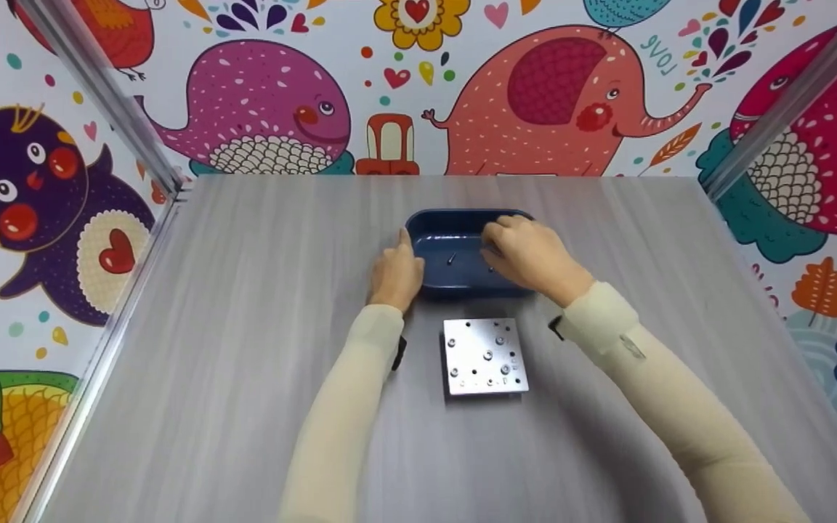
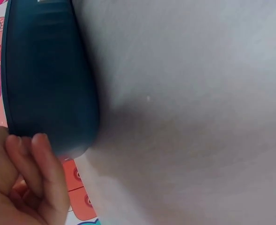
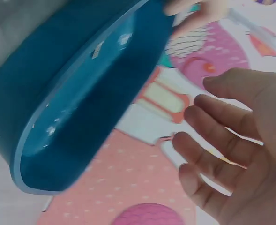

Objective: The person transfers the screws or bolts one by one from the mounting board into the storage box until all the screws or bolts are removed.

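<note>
A dark blue tray [image 1: 451, 277] stands on the table, with a small metal screw [image 1: 452, 258] on its floor. A second small piece beside it is partly covered by my right hand. My left hand [image 1: 397, 277] holds the tray's left end, fingers curled against the wall in the left wrist view. Over the tray's right end is my right hand [image 1: 531, 256]. Its thumb and fingers are apart in the right wrist view, with nothing visible between them. Nearer to me lies a square silver metal block [image 1: 471, 354] with several holes and socket screws in its top.
The grey wood-grain table [image 1: 266, 305] runs back to a wall printed with cartoon animals. Metal frame posts [image 1: 99, 94] stand at both back corners. A metal rail borders the table on the left.
</note>
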A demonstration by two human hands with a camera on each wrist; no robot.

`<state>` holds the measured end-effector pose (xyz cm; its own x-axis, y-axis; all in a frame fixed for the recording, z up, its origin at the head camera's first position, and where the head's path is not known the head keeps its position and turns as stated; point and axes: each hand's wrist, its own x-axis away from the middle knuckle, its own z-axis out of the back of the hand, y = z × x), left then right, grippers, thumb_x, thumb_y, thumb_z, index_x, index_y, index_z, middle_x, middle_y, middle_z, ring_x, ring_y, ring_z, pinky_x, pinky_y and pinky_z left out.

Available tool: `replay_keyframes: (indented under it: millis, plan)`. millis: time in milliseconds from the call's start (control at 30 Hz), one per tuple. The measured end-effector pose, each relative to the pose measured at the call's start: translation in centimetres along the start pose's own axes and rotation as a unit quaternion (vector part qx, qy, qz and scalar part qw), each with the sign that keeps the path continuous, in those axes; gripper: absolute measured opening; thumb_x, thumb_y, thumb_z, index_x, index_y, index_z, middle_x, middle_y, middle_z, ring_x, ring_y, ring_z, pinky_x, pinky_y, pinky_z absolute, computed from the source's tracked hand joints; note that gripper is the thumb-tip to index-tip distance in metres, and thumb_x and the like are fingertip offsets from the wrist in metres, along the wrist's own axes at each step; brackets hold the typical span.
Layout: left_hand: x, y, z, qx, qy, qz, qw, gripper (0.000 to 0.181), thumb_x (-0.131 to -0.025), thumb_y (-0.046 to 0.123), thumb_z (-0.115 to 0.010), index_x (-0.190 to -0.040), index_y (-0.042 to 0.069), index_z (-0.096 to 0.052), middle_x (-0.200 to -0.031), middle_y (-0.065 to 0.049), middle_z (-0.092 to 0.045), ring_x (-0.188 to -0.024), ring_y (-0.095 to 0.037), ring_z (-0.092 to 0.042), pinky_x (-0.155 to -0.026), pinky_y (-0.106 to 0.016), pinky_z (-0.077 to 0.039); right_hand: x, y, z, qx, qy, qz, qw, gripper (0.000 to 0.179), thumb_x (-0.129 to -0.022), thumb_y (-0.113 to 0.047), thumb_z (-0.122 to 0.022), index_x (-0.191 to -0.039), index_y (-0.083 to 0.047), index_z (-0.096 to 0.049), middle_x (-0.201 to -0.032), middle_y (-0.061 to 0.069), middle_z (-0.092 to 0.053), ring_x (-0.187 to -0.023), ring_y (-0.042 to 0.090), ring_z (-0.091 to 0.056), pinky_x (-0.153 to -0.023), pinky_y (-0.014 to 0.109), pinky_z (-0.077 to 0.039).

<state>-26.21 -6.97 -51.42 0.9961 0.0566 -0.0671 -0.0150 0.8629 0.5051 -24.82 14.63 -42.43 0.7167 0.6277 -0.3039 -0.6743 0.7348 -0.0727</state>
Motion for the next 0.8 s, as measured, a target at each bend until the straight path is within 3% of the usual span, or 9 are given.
replay_keyframes:
  millis: [133, 400, 800]
  plan:
    - [0.1, 0.0, 0.0, 0.004, 0.0, 0.004, 1.0, 0.065, -0.096, 0.014, -0.058, -0.154, -0.001, -0.034, -0.085, -0.017, -0.068, -0.064, -0.025, -0.055, -0.062, -0.041, -0.05, 2.9, -1.2, 1.1, 0.004, 0.028, 0.02, 0.9994, 0.013, -0.086, -0.013, -0.077, -0.095, -0.004, -0.072, -0.085, 0.008, -0.066, -0.074, 0.024, -0.06, -0.064, 0.038, -0.052]
    - [0.2, -0.1, 0.0, 0.001, -0.003, 0.003, 1.0, 0.065, -0.096, 0.014, -0.057, -0.154, -0.003, -0.033, -0.086, -0.018, -0.069, -0.067, -0.026, -0.058, -0.066, -0.042, -0.051, 7.9, -3.5, 2.1, 0.001, 0.034, 0.018, 0.9993, 0.015, -0.084, -0.013, -0.08, -0.095, -0.008, -0.072, -0.086, 0.003, -0.066, -0.075, 0.02, -0.057, -0.065, 0.035, -0.05]
    - [-0.1, 0.0, 0.1, -0.003, 0.003, -0.003, 1.0, 0.065, -0.094, 0.012, -0.057, -0.153, -0.002, -0.035, -0.095, -0.021, -0.071, -0.071, -0.03, -0.063, -0.07, -0.045, -0.052, 9.3, -4.7, 1.1, -0.014, 0.062, 0.047, 0.9968, 0.015, -0.082, -0.011, -0.08, -0.095, -0.011, -0.071, -0.088, 0.0, -0.065, -0.077, 0.018, -0.058, -0.065, 0.035, -0.049]
